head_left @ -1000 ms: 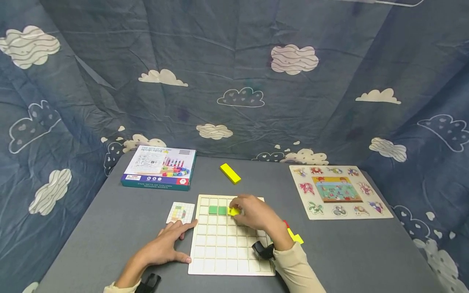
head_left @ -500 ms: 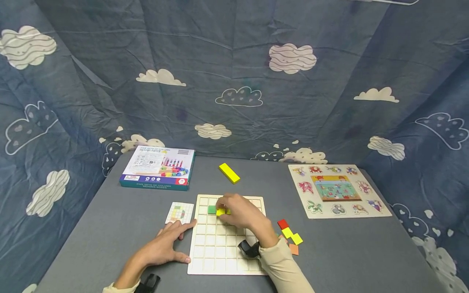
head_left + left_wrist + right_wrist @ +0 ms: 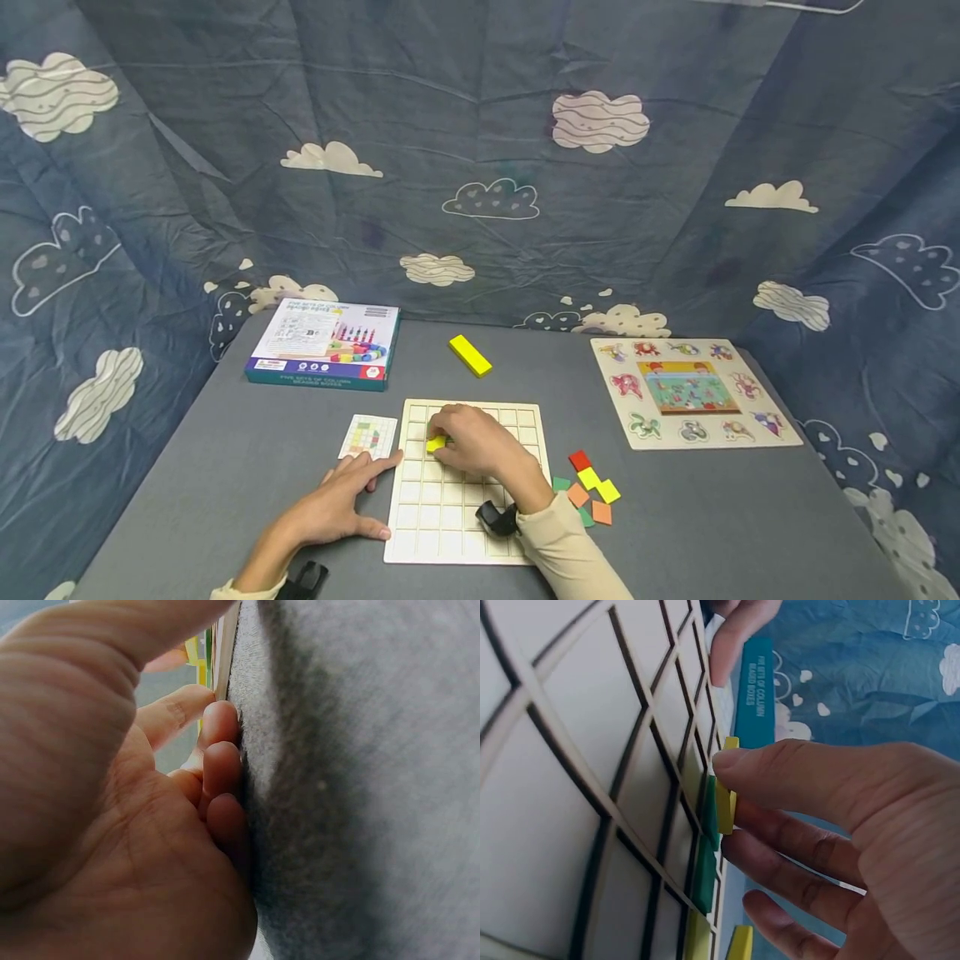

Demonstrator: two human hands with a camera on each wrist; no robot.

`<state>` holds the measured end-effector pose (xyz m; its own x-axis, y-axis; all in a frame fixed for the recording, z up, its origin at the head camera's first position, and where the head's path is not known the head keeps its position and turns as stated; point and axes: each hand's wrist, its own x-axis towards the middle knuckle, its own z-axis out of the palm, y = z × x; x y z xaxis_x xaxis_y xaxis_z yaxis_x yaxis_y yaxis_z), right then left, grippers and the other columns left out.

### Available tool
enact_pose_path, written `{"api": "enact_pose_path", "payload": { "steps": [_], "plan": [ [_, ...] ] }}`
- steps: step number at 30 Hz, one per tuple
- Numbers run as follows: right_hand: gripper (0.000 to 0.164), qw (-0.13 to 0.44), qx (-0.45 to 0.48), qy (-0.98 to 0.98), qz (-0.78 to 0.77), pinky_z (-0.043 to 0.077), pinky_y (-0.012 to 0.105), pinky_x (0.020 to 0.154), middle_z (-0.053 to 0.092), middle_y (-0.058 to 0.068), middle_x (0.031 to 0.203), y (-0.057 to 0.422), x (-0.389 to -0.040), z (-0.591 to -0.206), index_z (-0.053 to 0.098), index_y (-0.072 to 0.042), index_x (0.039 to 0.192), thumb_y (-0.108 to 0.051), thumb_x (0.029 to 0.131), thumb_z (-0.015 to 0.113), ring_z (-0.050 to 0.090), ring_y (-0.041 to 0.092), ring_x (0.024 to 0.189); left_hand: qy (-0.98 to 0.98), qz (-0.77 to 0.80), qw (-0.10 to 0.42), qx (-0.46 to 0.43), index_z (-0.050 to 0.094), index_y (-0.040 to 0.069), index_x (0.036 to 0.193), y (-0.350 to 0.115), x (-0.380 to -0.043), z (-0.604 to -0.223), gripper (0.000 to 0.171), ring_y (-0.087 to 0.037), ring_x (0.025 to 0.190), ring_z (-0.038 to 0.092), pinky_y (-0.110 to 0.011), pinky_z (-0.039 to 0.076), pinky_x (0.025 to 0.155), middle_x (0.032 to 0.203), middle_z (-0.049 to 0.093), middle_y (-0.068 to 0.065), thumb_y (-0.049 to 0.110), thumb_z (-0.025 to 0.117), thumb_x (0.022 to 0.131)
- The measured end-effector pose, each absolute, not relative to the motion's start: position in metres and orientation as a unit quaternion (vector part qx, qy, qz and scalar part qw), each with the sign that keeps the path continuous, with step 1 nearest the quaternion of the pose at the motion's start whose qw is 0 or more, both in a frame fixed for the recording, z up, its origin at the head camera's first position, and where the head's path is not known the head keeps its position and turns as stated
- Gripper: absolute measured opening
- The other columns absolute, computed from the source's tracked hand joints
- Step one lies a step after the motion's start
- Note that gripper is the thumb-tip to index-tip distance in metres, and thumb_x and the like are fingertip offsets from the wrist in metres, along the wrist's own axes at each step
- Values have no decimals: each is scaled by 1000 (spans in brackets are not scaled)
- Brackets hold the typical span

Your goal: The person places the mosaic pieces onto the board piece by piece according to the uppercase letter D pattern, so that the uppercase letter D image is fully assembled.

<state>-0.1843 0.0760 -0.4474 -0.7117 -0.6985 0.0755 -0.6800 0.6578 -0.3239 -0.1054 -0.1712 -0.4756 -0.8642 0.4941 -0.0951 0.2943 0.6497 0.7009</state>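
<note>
- board (image 3: 420, 517) was pale cream, grid lines all over
- held tile (image 3: 724, 811) was plain yellow
- loose tiles (image 3: 580, 460) were red, yellow, orange, green
- box (image 3: 322, 342) had a mostly white top, teal side
- block (image 3: 471, 356) was yellow too
- table (image 3: 712, 525) was just grey
- curtain (image 3: 480, 108) was dark blue, pale clouds, some wavy-striped

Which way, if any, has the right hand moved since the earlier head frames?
Yes: in the head view, the right hand has moved left across the grid board, toward its left edge.

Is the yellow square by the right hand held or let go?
Held: the right hand pinches the yellow square between thumb and fingers.
</note>
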Motion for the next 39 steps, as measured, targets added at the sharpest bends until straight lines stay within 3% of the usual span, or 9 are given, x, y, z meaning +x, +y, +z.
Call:
{"api": "enact_pose_path", "payload": {
  "steps": [27, 33, 39],
  "plan": [
    [19, 12, -379, 917, -123, 52, 25, 78, 69, -5, 97, 72, -179, -451, 75, -17, 101, -11, 83, 75, 62, 7, 84, 895, 359, 147, 219, 44, 17, 152, -170, -105, -478, 99, -16, 96, 35, -41, 28, 85, 91, 41, 4, 48, 87, 69],
    [19, 12, -378, 917, -129, 50, 23, 74, 68, -5, 96, 75, -180, -451, 75, -17, 100, -11, 82, 75, 58, 5, 79, 894, 360, 142, 226, 44, 17, 152, -170, -105, -477, 98, -13, 92, 35, -36, 27, 83, 92, 41, 5, 48, 87, 68],
    [19, 25, -365, 920, -144, 50, 24, 76, 66, -6, 95, 80, -181, -445, 74, -16, 103, -12, 84, 73, 56, 6, 80, 895, 359, 138, 227, 45, 18, 152, -170, -105, -478, 99, -13, 94, 35, -39, 29, 85, 92, 41, 5, 48, 87, 68]
  ]
}}
